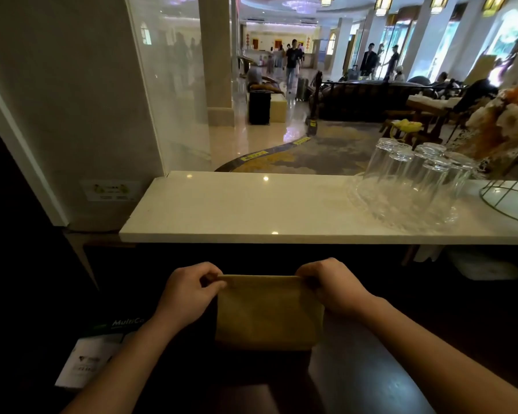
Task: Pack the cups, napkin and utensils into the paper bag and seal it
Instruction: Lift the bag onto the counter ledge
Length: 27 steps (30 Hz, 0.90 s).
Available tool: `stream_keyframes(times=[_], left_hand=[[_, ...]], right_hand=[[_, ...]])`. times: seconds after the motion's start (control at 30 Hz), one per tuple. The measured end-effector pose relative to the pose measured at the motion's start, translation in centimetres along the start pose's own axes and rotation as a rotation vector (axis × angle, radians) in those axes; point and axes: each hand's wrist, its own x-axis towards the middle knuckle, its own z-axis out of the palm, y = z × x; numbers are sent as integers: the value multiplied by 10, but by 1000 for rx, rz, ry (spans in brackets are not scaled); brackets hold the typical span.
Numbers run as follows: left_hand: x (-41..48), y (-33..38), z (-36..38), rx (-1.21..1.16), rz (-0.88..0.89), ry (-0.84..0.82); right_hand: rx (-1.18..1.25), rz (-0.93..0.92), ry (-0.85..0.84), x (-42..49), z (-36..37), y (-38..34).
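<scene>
Both of my hands are on the paper bag [269, 312], one at each top corner. My left hand [189, 289] pinches the left end of the bag's top edge, thumb toward me and fingers curled over the far side, and my right hand [334, 285] does the same at the right end, so the paper is pressed between thumb and fingers on each side. The top edge runs flat and straight between my two hands, its mouth closed along that line. The bag stands upright on the dark wooden counter [371, 369] just in front of me, its brown face turned my way; what lies inside it is hidden. To the left of my left forearm, near the counter's edge, lies a white and green printed package [93, 354], apart from the bag. Beyond the bag, higher up, a pale stone ledge [237, 210] runs across the view. On its right part a cluster of clear drinking glasses [413, 180] stands upside down on a glass tray [371, 210], well apart from my hands. Farther right a wire basket [509, 198] sits at the frame's border. Past the ledge opens a bright lobby with people standing and walking in the distance.
</scene>
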Motion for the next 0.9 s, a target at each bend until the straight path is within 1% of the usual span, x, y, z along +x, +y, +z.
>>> stream_keyframes(times=[0.1,0.13,0.17,0.2,0.27,0.37,0.43,0.5,0.57,0.67,0.83,0.9], left_hand=[[3,1,-10,-248,-25,33],[6,2,-12,-331,-38,68],[10,2,-13,-362,-49,119],[16,2,-13,-313,-53,174],[32,0,-12,-68,-41,225],[62,-1,-9,331,-46,142],[82,-3,-7,523,-66,71],[100,-5,-2,662,-74,-13],[115,-9,2,737,-116,-94],[133,-16,9,767,-205,-172],[143,-27,22,785,-284,-101],[149,-31,26,789,-328,-110]], right_hand=[[24,17,41,-4,-16,0],[32,18,60,-4,-23,1],[46,19,73,-4,-32,1],[61,19,79,-3,-41,2],[89,25,98,-1,-61,4],[171,36,171,4,-93,3],[215,33,232,8,-114,1],[242,44,276,13,-134,-2],[243,46,319,20,-149,-3],[248,38,367,31,-170,-4],[207,21,470,55,-196,-4],[214,39,491,70,-203,0]])
